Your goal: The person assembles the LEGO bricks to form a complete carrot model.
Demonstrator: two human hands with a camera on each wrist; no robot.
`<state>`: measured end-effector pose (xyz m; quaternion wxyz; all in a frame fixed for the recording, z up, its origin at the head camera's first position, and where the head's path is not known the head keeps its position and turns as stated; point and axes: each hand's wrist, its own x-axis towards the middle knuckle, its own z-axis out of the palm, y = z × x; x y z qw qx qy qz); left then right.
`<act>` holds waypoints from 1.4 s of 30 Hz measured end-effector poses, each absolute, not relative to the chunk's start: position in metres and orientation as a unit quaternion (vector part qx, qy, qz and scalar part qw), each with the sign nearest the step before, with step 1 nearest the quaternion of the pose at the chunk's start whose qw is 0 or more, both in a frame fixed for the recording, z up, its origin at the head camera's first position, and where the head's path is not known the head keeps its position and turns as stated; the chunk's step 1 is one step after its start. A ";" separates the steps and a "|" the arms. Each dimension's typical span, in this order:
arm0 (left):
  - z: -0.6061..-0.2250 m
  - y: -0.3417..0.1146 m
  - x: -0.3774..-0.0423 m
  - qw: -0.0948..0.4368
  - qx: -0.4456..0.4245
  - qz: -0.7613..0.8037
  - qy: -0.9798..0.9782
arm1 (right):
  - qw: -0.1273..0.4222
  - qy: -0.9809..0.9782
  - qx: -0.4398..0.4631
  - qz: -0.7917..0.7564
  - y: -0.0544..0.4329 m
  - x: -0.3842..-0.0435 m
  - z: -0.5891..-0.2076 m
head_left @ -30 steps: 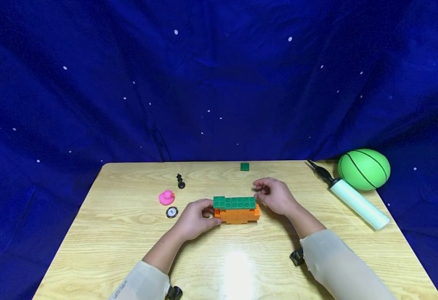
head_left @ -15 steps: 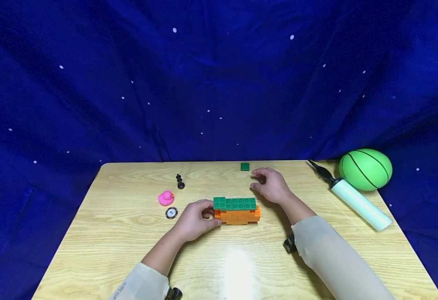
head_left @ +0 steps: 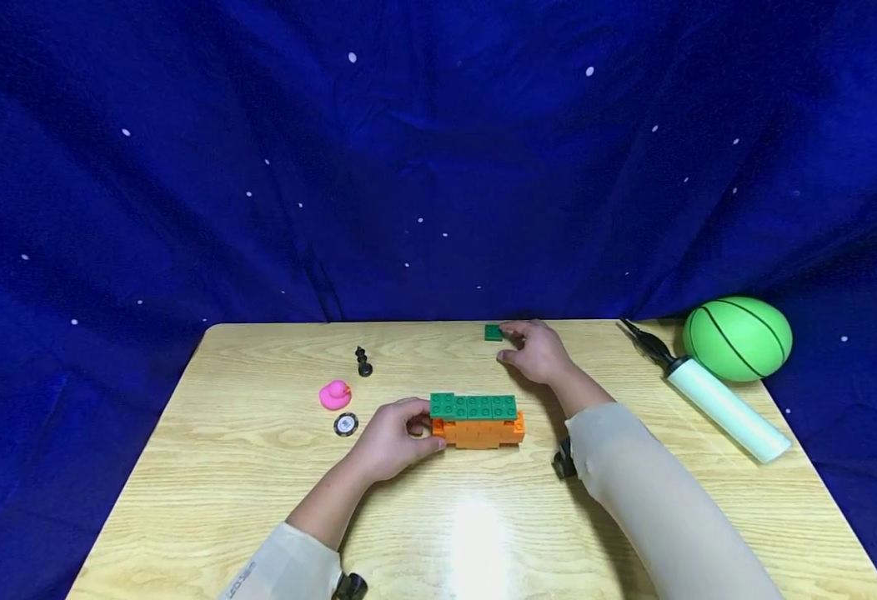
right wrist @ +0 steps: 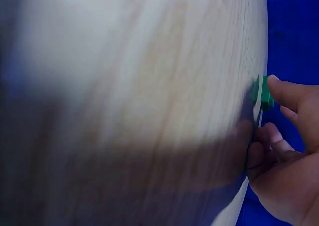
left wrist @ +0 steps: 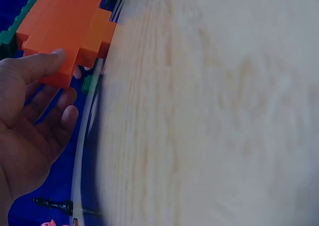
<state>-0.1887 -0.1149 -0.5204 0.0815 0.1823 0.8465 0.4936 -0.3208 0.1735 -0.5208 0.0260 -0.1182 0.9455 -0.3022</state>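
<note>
In the head view a toy-brick build of orange bricks (head_left: 476, 433) stands mid-table, topped by a row of green bricks (head_left: 473, 407). My left hand (head_left: 393, 442) grips its left end, and the left wrist view shows the thumb on the orange side face (left wrist: 57, 31) with the other fingers behind. At the table's back lies a loose green brick (head_left: 493, 332). My right hand (head_left: 539, 352) is just right of it, index fingertip at its edge and thumb apart. In the right wrist view the loose green brick (right wrist: 266, 94) appears beside the thumb.
Left of the build are a pink rubber duck (head_left: 335, 395), a black chess piece (head_left: 363, 362) and a poker chip (head_left: 345, 424). A hand pump (head_left: 727, 408) and a green ball (head_left: 737, 339) lie at the right. A blue curtain (head_left: 438, 167) hangs behind the table.
My right hand has moved from the build's right end back to the loose green brick. The left hand keeps its grip, and the build stays in place.
</note>
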 end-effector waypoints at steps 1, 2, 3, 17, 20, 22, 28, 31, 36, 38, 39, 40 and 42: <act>-0.521 -0.115 -0.189 0.081 0.182 0.493 0.847 | 0.033 0.947 -0.118 -0.297 0.173 -0.322 -0.520; -0.521 -0.115 -0.189 0.081 0.182 0.494 0.846 | 0.037 0.948 -0.119 -0.291 0.172 -0.323 -0.520; -0.521 -0.115 -0.189 0.080 0.182 0.494 0.846 | 0.042 0.950 -0.119 -0.286 0.171 -0.323 -0.519; -0.519 -0.114 -0.188 0.079 0.182 0.490 0.849 | 0.031 0.949 -0.100 -0.297 0.174 -0.319 -0.521; -0.520 -0.114 -0.187 0.079 0.182 0.489 0.850 | 0.024 0.948 -0.102 -0.302 0.178 -0.315 -0.521; -0.520 -0.113 -0.187 0.078 0.182 0.488 0.850 | 0.018 0.947 -0.105 -0.302 0.181 -0.312 -0.522; -0.520 -0.113 -0.188 0.073 0.185 0.485 0.852 | 0.011 0.945 -0.113 -0.307 0.188 -0.302 -0.523; -0.521 -0.113 -0.188 0.073 0.185 0.486 0.851 | 0.018 0.943 -0.115 -0.312 0.192 -0.296 -0.523; -0.521 -0.112 -0.190 0.071 0.190 0.489 0.848 | 0.026 0.940 -0.122 -0.317 0.199 -0.287 -0.523; -0.520 -0.111 -0.189 0.073 0.188 0.491 0.847 | 0.022 0.939 -0.125 -0.319 0.201 -0.284 -0.524; -0.520 -0.111 -0.189 0.074 0.187 0.492 0.847 | 0.021 0.938 -0.127 -0.322 0.203 -0.283 -0.524; -0.520 -0.110 -0.189 0.076 0.186 0.493 0.847 | 0.020 0.937 -0.128 -0.323 0.204 -0.281 -0.524; -0.519 -0.109 -0.189 0.078 0.187 0.491 0.847 | 0.017 0.937 -0.128 -0.325 0.207 -0.278 -0.523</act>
